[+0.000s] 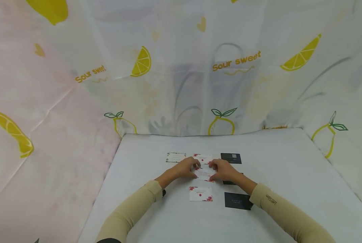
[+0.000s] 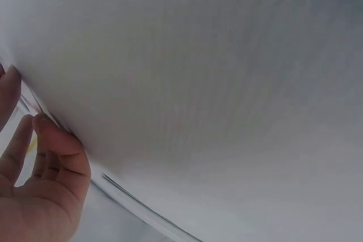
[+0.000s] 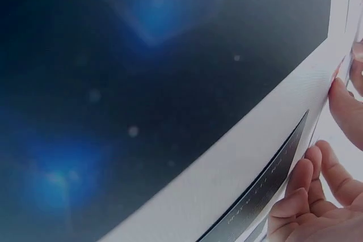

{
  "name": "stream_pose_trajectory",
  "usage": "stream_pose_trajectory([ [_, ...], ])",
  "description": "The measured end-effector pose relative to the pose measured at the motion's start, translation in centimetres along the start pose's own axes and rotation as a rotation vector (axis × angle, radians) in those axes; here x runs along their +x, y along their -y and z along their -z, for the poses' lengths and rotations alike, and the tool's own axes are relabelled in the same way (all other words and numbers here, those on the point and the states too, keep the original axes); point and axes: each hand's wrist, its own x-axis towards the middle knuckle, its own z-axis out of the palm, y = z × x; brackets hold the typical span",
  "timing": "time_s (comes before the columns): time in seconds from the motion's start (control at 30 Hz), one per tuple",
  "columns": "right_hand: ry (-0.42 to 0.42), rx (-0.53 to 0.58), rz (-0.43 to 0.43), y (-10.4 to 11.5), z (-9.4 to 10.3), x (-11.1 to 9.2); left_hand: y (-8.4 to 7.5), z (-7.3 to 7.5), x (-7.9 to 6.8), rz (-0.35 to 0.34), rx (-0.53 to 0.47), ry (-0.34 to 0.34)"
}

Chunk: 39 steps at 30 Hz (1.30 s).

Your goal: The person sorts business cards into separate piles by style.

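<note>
Both hands are at a white card with red floral corners [image 1: 204, 174] in the middle of the table, lying slightly askew. My left hand [image 1: 186, 168] pinches its left side, thumb near the lower corner and fingers curled at the upper one. On the opposite side, my right hand [image 1: 224, 170] holds the right edge the same way. A similar red-and-white card [image 1: 203, 158] lies just beyond, and another [image 1: 201, 194] nearer the body. Under the right wrist, a black card [image 1: 229, 183] is mostly covered. The left wrist view shows curled fingers [image 2: 62, 145] at the table surface.
A white card with a leafy border [image 1: 175, 157] lies at the back left, a black card [image 1: 231, 158] at the back right. Another black card [image 1: 238, 201] sits by the right forearm. Lemon-printed cloth [image 1: 175, 84] walls the white table [image 1: 144, 216].
</note>
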Motion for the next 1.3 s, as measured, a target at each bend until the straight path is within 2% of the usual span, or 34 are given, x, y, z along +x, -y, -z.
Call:
stream_pose_trajectory([
  [0.33, 0.025, -0.008, -0.007, 0.3, -0.1, 0.1, 0.1, 0.0, -0.4, -0.040, 0.013, -0.016],
  [0.57, 0.021, -0.051, 0.019, 0.7, 0.0, 0.0, -0.3, 0.0, -0.6, -0.011, 0.033, -0.014],
  [0.83, 0.027, -0.054, 0.020, 0.9, -0.1, -0.5, -0.2, -0.5, -1.1, -0.022, 0.081, -0.037],
  [0.97, 0.012, -0.040, 0.031, 1.1, 0.0, -0.6, 0.0, -0.6, -1.2, -0.028, 0.091, -0.060],
  [1.1, -0.009, -0.014, 0.036, 0.9, -0.1, -0.5, 0.1, -0.5, -1.4, -0.035, 0.105, -0.053],
  [1.3, -0.032, 0.112, 0.022, 0.3, 0.0, -0.3, 0.2, 0.1, -1.8, -0.072, 0.110, -0.033],
])
